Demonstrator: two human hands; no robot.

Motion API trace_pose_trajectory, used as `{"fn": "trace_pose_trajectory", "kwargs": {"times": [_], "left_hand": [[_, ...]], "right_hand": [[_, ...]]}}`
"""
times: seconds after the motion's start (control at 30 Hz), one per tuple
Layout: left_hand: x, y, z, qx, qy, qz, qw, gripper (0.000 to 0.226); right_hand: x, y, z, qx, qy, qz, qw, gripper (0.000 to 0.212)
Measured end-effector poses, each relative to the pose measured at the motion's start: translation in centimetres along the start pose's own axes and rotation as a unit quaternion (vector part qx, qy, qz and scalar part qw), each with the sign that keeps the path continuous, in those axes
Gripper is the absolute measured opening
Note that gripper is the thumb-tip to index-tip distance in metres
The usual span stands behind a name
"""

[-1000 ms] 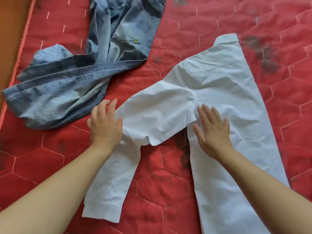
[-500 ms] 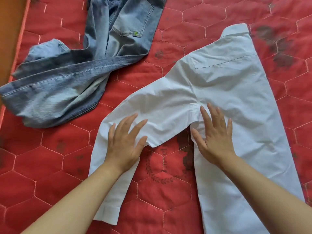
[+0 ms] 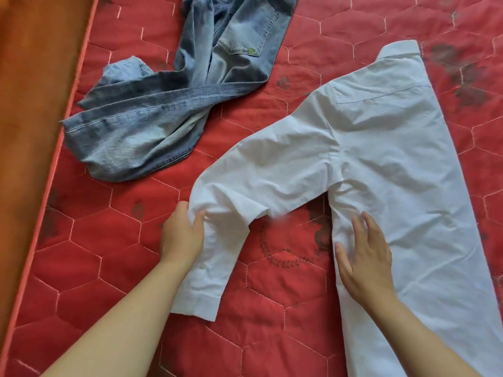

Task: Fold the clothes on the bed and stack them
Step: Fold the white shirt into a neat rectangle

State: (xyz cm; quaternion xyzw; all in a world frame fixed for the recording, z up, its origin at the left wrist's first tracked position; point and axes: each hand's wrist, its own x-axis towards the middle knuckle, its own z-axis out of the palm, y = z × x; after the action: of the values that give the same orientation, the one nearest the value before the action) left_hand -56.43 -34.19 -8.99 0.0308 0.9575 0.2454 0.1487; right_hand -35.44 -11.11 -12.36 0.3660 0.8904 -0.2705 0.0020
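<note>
Orange-brown surface (image 3: 32, 104) down the far left, and right against it the piped edge of the red quilted mattress (image 3: 81, 240), stitched in hexagons. Up top, a pair of blue jeans (image 3: 152, 126) lies crumpled and unfolded, one leg thrown across toward the mattress edge. Its back pocket (image 3: 245, 31) faces up, and there's a small green tag (image 3: 252, 51) at the pocket's lower corner, too small to read.

Moving in, the left hand (image 3: 181, 235) is on the white shirt (image 3: 394, 164): fingers curled in, thumb on top, pinching a bunch of cloth at the bend of the sleeve (image 3: 261, 172). That sleeve angles out from the shoulder, then doubles back toward the person, its cuff (image 3: 196, 306) flat on the mattress beside the left forearm. The jeans sit near the sleeve, not touching it.

Between sleeve and shirt body, bare mattress shows a dark wreath print (image 3: 280, 257); part of it is blurred and no lettering can be made out.

Now the right hand (image 3: 364, 257): fingers straight and spread, palm down, pressing flat on the near side of the shirt body. The shirt lies back up, wrinkled, running off the bottom right of the view, with its collar (image 3: 400, 49) at the far end. Dark smudges (image 3: 462, 77) mark the mattress beyond the collar.
</note>
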Motion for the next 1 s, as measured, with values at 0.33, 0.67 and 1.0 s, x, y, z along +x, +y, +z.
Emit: {"fn": "trace_pose_trajectory", "kwargs": {"times": [0.33, 0.67, 1.0], "left_hand": [[-10.8, 15.5, -1.8, -0.029, -0.060, 0.206, 0.976, 0.014], [-27.6, 20.1, 13.8, 0.033, -0.414, 0.169, 0.894, 0.054], [-27.0, 18.7, 13.5, 0.087, -0.394, 0.227, 0.886, 0.054]], "right_hand": [[-3.4, 3.9, -11.5, 0.106, 0.057, -0.013, 0.993, 0.050], [-6.1, 12.5, -15.0, 0.149, -0.067, 0.070, 0.984, 0.037], [-3.7, 12.3, -10.9, 0.166, -0.131, 0.056, 0.976, 0.016]]}}
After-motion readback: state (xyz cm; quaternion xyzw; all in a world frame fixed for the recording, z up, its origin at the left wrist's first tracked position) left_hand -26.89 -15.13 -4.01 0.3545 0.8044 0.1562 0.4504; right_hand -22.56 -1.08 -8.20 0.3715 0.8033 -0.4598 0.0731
